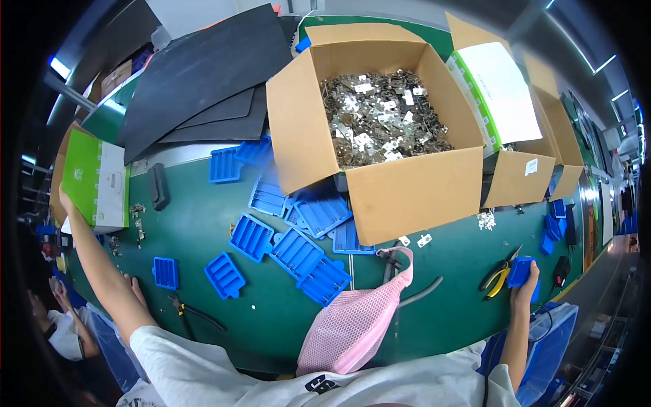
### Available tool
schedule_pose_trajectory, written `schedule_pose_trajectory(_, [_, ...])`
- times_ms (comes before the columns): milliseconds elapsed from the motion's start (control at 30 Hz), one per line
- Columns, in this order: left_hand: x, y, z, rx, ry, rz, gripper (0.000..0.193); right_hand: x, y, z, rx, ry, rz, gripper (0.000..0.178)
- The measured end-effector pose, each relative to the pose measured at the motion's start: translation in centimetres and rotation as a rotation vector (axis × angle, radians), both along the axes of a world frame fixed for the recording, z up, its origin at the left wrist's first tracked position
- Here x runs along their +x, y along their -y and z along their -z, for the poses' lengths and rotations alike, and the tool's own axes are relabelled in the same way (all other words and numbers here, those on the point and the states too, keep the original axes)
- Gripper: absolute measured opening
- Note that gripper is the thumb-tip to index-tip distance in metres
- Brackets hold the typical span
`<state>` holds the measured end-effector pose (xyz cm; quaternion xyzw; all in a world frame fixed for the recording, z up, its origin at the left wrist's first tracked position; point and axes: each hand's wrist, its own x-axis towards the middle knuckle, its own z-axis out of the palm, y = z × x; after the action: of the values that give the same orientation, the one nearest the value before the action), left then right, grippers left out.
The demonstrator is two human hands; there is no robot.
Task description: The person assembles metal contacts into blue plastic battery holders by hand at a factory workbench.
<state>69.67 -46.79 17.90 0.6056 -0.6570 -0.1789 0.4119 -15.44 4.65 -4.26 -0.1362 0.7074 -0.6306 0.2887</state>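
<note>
Touching the outer edge of a green-and-white carton (112, 183) at far L, the left hand (65, 199) is mostly hidden, so it can't be told whether its fingers are apart or together. At far R, a blue plastic tray (519, 271) is held up in the right hand (525, 293), w/ the fingers clamped on it, above the R end of the green desk (447, 298). Yellow-and-black pliers (498, 279) are laid just L of that hand; black-handled cutters (202, 316) are left nr. the L forearm. Blue slotted trays (298, 254) are scattered mid-desk, several overlapped, w/ two set apart toward L. Behind them, an open c'board box (415, 197) is filled w/ small metal pcs (380, 122); a couple of loose pcs (424, 241) are dropped nr. its front flap. Black sheets (203, 74) are stacked at back L, and a dark block (158, 187) is placed btwn them and the trays, R of the carton. At the near edge, approx. centre, a pink mesh item (349, 332) is seen.
</note>
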Motion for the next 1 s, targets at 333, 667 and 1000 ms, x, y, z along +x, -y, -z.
schedule_pose_trajectory(333, [-16.5, -6.1, -0.9, -0.166, 0.03, 0.087, 0.029, -3.3, -1.1, 2.8, -0.128, 0.174, -0.146, 0.036])
schedule_pose_trajectory(667, [-45.2, -34.6, 6.6, -0.003, 0.108, 0.484, 0.026, -3.0, 4.7, -3.6, -0.221, 0.199, -0.478, 0.043])
schedule_pose_trajectory(1000, [-63.0, -51.9, 20.8, -0.027, 0.165, 0.567, 0.021, -0.9, 3.7, -4.3, -0.301, 0.273, -0.666, 0.041])
